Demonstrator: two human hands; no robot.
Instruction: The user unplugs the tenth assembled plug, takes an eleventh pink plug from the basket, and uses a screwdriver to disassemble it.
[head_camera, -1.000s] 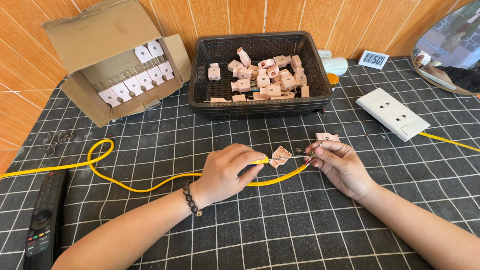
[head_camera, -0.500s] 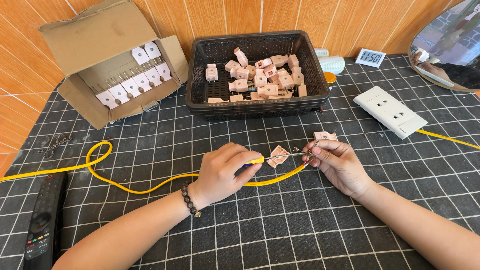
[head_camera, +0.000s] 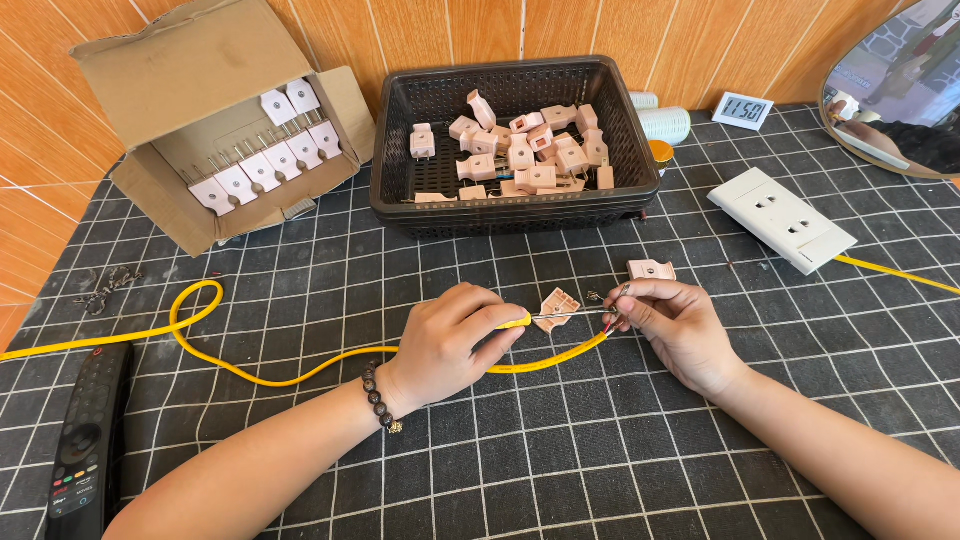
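My left hand (head_camera: 450, 340) grips a yellow-handled screwdriver (head_camera: 545, 319) whose thin shaft points right. My right hand (head_camera: 675, 325) pinches the stripped end of a yellow cable (head_camera: 300, 375) with a small metal part at its fingertips. An opened pink plug half (head_camera: 556, 306) lies on the mat between the hands, just behind the screwdriver shaft. Another pink plug piece (head_camera: 651, 270) sits on the mat just beyond my right hand. The cable loops left across the mat.
A black basket (head_camera: 400, 195) holds several pink plugs. A cardboard box (head_camera: 190, 70) at back left holds white plugs. A white socket strip (head_camera: 782, 218), small clock (head_camera: 741, 110), round mirror (head_camera: 895, 80) and black remote (head_camera: 85, 440) lie around the checked mat.
Both hands stay at the cable end; only the camera view has shifted slightly.
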